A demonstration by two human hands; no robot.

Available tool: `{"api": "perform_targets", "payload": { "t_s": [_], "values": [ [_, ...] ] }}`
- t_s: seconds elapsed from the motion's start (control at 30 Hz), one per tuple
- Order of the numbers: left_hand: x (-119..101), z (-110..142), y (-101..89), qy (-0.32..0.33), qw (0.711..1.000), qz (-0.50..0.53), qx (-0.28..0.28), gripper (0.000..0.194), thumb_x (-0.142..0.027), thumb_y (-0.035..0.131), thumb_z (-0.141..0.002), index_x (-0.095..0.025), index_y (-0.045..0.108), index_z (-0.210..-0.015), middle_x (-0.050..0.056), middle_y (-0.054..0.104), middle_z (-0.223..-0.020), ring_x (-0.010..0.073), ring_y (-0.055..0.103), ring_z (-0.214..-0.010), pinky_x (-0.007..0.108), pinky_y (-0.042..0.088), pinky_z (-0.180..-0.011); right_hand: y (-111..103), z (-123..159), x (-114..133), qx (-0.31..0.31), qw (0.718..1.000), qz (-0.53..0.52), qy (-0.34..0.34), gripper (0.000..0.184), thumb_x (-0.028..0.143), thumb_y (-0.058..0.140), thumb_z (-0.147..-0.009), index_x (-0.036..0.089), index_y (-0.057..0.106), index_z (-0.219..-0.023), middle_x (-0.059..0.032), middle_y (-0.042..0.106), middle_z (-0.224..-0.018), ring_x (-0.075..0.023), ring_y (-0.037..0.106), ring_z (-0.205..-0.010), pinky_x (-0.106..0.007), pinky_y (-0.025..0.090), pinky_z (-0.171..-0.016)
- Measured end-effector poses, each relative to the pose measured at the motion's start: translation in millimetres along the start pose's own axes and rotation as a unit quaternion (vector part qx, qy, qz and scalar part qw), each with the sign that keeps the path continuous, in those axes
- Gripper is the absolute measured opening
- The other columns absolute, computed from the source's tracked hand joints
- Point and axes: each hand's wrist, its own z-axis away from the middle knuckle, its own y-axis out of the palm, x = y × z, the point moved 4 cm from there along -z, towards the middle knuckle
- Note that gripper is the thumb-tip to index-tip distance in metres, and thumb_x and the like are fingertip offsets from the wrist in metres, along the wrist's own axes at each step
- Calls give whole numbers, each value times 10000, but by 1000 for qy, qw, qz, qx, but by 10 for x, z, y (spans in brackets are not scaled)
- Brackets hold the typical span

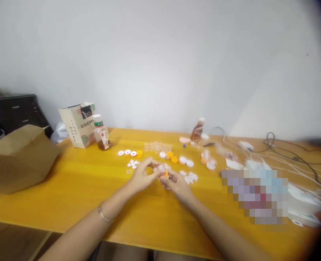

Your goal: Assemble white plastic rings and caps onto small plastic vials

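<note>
Above the middle of the table, my left hand [144,176] and my right hand [178,185] meet around a small round orange-and-white plastic part [165,175]. The thumb and fingers of both hands press on it from either side, and blur hides its details. Under and behind the fingers lie small white pieces, partly covered. Close to my left hand is a group of small white caps [134,163]. A pile of flat white pieces [190,177] lies just right of my right hand. Behind the hands runs a row of white and orange discs [174,159].
More discs [127,152] and clear rings [158,148] lie farther back. A brown paper bag [21,159], a printed bag [75,127] and a bottle [102,136] stand left. Another bottle [197,129], clear-and-orange parts [208,161] and tangled cables [293,157] are right.
</note>
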Motion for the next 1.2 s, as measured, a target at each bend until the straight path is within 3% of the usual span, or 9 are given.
{"api": "perform_targets", "payload": {
  "t_s": [0.17,0.4,0.53,0.77,0.87,1.0,1.2],
  "values": [
    [52,-4,46,-47,987,140,63,189,-276,574,-743,-163,475,-858,71,580,-965,160,546,-899,301,411,-800,-4,-5,-28,29,998,-44,19,267,417,585,-702,154,546,-725,4,529,-609,-86,469,-522,-217,347,-498],
    [100,10,83,-40,991,124,-35,290,-246,669,-647,-163,488,-858,21,570,-787,121,539,-743,249,417,-712,39,34,100,-18,1000,-3,-20,240,400,618,-671,184,549,-749,34,487,-568,-92,426,-512,-223,341,-481],
    [113,40,110,-42,987,153,-41,229,-267,658,-659,-156,504,-786,25,576,-804,122,535,-753,242,410,-708,26,29,63,-3,1000,-17,-11,243,397,624,-668,176,556,-741,30,482,-569,-92,425,-518,-226,340,-496],
    [115,44,115,-76,964,241,79,262,-319,612,-707,-152,529,-892,62,597,-861,150,559,-768,250,419,-671,91,57,-52,100,976,-190,36,275,417,605,-686,152,534,-694,14,483,-555,-75,409,-476,-209,293,-460],
    [105,42,115,-85,954,267,107,275,-323,593,-725,-154,519,-929,67,597,-869,146,565,-751,252,420,-662,114,70,-52,121,968,-216,48,283,429,598,-690,155,532,-721,16,478,-551,-76,402,-471,-208,285,-450],
    [105,31,108,-61,966,241,76,229,-295,595,-729,-148,495,-874,77,581,-897,166,557,-836,273,420,-717,78,48,-41,78,981,-172,37,265,398,628,-671,151,535,-704,4,501,-606,-86,444,-527,-218,329,-502],
    [122,40,102,-1,992,112,-61,207,-262,635,-688,-156,463,-735,1,505,-738,115,514,-736,252,401,-722,28,6,-14,1,1000,-4,9,268,393,635,-656,164,545,-763,43,468,-561,-84,430,-522,-218,337,-518]
  ]
}}
